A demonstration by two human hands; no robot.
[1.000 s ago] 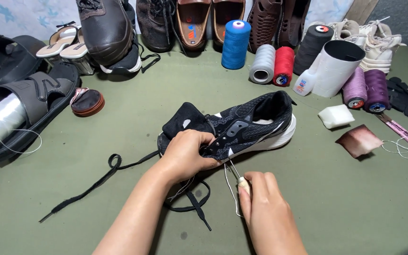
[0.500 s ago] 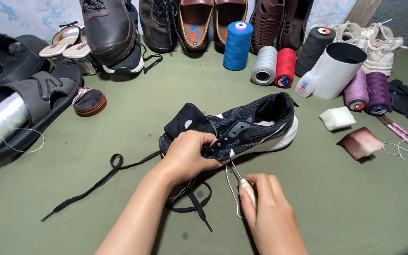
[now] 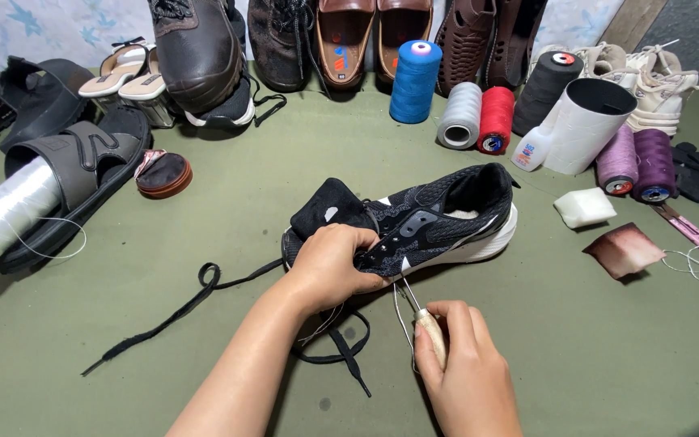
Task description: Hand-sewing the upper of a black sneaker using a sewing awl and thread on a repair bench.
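Note:
A black sneaker with a white sole (image 3: 438, 222) lies on its side on the green table (image 3: 204, 372). My left hand (image 3: 335, 263) grips its front part, over the toe and tongue. My right hand (image 3: 463, 364) holds a stitching awl with a wooden handle (image 3: 429, 332); its thin metal needle points up at the sneaker's sole edge, with a pale thread beside it. A loose black shoelace (image 3: 196, 291) trails from under the shoe toward the left, and more lace loops lie below my left wrist.
Thread spools stand behind the shoe: blue (image 3: 414, 81), grey (image 3: 459, 115), red (image 3: 495, 120), black (image 3: 545, 89), purple (image 3: 639, 162). A white tube (image 3: 588, 121), a small glue bottle (image 3: 531, 150), shoes along the back, black sandals (image 3: 66, 182), a clear thread roll (image 3: 2, 214), cloth scraps (image 3: 624, 249).
My right hand with the awl has drawn slightly down and away from the sole; the needle and thread show more. My left hand keeps its grip on the sneaker.

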